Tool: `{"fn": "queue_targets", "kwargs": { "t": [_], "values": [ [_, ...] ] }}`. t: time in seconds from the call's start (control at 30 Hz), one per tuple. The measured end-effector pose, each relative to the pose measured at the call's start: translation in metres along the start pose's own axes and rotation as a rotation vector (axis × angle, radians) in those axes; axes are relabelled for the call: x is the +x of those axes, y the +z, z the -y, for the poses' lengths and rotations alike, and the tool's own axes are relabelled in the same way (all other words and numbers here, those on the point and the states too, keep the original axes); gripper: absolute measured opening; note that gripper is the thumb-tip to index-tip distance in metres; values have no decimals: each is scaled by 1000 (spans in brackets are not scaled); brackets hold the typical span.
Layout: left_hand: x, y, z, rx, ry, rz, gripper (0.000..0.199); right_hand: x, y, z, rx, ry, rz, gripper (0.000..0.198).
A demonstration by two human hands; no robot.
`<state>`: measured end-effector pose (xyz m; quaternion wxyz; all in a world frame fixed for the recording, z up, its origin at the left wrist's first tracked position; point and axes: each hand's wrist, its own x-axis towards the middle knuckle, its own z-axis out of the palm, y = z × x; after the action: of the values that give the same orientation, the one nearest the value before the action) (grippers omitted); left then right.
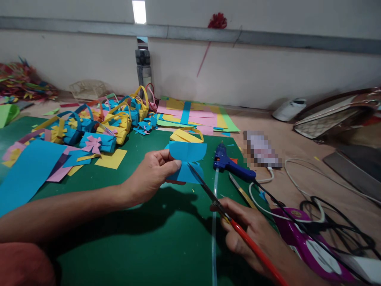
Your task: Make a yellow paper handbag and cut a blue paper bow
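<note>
Pinched between the thumb and fingers of my left hand (pixel 154 171) is a blue piece of paper (pixel 190 153), held above the green cutting mat (pixel 125 238). Its upper part has rounded corners, and a slit runs in near its middle. My right hand (pixel 253 234) grips a pair of scissors (pixel 222 208) with red handles. Their blade tips meet the blue paper close to my left thumb. Just behind the paper stands a small yellow paper basket (pixel 187 136), partly hidden. To the right lies a blue glue gun (pixel 230 163) with a clear glue stick trailing from it.
Several small paper baskets (pixel 98 141) crowd the left, beside a large blue sheet (pixel 32 171). Coloured sheets (pixel 202 115) lie at the back. A craft knife (pixel 242 190), cables (pixel 336 226), a purple object (pixel 309 238) and a bag (pixel 336 111) occupy the right.
</note>
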<state>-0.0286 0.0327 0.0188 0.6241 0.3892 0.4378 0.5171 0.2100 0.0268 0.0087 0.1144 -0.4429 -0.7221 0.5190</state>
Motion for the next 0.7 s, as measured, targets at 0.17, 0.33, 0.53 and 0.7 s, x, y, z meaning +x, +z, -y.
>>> {"fn": "queue_targets", "kwargs": {
  "t": [0.17, 0.33, 0.53, 0.7],
  "values": [
    [1, -2, 2, 4, 10, 0, 17, 0, -2, 3, 4, 10, 39, 30],
    [0, -2, 2, 7, 9, 13, 16, 0, -1, 4, 1, -2, 31, 38],
    [-1, 1, 0, 24, -14, 0, 19, 1, 1, 0, -4, -41, 21, 39],
    [0, 2, 0, 12, -21, -10, 20, 3, 1, 5, -35, -78, 48, 33]
  ]
}}
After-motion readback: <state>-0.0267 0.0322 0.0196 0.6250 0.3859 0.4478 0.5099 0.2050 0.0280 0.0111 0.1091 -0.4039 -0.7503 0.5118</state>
